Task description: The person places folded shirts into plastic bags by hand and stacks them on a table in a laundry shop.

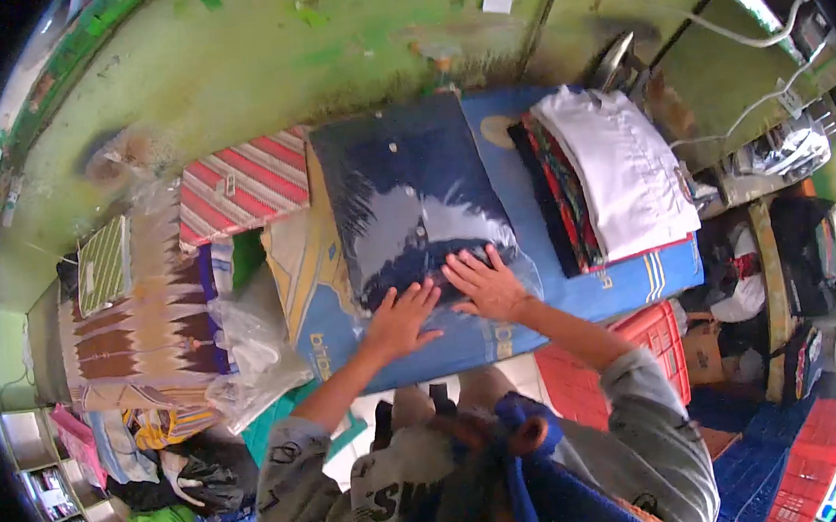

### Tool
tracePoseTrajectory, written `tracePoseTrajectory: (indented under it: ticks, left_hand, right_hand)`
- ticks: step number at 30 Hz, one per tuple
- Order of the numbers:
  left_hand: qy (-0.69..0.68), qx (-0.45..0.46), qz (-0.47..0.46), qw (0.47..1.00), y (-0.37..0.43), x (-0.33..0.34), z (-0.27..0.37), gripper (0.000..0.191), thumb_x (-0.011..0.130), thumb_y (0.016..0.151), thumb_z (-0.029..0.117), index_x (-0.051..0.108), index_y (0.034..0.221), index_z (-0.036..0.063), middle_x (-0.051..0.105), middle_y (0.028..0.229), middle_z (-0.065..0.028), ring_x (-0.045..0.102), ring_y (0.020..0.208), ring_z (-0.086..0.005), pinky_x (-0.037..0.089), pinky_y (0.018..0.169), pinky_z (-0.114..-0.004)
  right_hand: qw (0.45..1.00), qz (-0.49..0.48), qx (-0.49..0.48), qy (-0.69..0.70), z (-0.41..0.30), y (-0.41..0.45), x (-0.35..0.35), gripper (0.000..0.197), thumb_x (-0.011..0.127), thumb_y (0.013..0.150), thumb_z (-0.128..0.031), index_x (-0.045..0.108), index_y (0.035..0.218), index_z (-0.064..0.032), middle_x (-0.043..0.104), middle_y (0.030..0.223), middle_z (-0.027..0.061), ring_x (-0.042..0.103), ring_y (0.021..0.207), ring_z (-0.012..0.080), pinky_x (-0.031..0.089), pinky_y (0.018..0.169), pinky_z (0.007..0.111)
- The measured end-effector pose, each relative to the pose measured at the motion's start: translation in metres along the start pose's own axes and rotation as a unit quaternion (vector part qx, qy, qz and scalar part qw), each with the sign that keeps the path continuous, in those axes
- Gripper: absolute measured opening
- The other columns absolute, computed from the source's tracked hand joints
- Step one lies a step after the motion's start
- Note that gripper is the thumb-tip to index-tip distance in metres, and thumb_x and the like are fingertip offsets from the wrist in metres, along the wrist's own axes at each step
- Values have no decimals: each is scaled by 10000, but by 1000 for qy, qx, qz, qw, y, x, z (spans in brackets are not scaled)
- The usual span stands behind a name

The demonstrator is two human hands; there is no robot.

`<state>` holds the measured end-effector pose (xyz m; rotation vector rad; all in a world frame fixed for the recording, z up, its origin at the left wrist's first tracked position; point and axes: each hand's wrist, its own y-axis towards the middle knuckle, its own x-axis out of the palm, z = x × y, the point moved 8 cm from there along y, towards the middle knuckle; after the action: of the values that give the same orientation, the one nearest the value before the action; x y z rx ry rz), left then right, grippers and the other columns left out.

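A folded dark navy garment with buttons [418, 179] lies flat inside a glossy clear plastic bag in front of me. My left hand [402, 322] rests palm down at the bag's lower edge, fingers spread. Beside it, my right hand [483, 285] lies flat on the lower right part of the bag, its fingers apart too. Neither hand grips anything. Beneath the bag is a padded blue cloth [585, 298] with yellow patterns, covering the work surface. To the right sits a stack of folded clothes with a white shirt [622, 161] on top.
An iron [613, 61] stands behind the white shirt, near a pale cable [742, 42]. Left are a red-striped box [244, 187], a green-striped box [104, 264], brown patterned cloth [139, 315] and loose clear plastic [254, 350]. A red plastic crate [645, 345] stands below the right edge.
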<state>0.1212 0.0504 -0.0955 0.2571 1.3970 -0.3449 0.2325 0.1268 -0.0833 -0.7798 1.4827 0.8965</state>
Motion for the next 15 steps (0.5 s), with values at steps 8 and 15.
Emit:
tracePoseTrajectory:
  ticks: [8, 15]
  left_hand:
    - [-112, -12, 78, 991, -77, 28, -33, 517, 545, 886, 326, 458, 1298, 26, 411, 1387, -120, 447, 1215, -268, 366, 999, -411]
    - [-396, -193, 91, 893, -68, -25, -87, 167, 555, 891, 121, 612, 1028, 44, 662, 955, -115, 638, 880, -232, 497, 783, -320]
  right_hand:
    - [985, -40, -139, 96, 27, -78, 0, 634, 573, 858, -340, 352, 1389, -74, 313, 1462, 98, 332, 1326, 225, 311, 1052, 396]
    - [983, 2, -59, 173, 75, -50, -8, 243, 562, 827, -33, 610, 1065, -25, 638, 1027, 78, 605, 915, 218, 480, 770, 325]
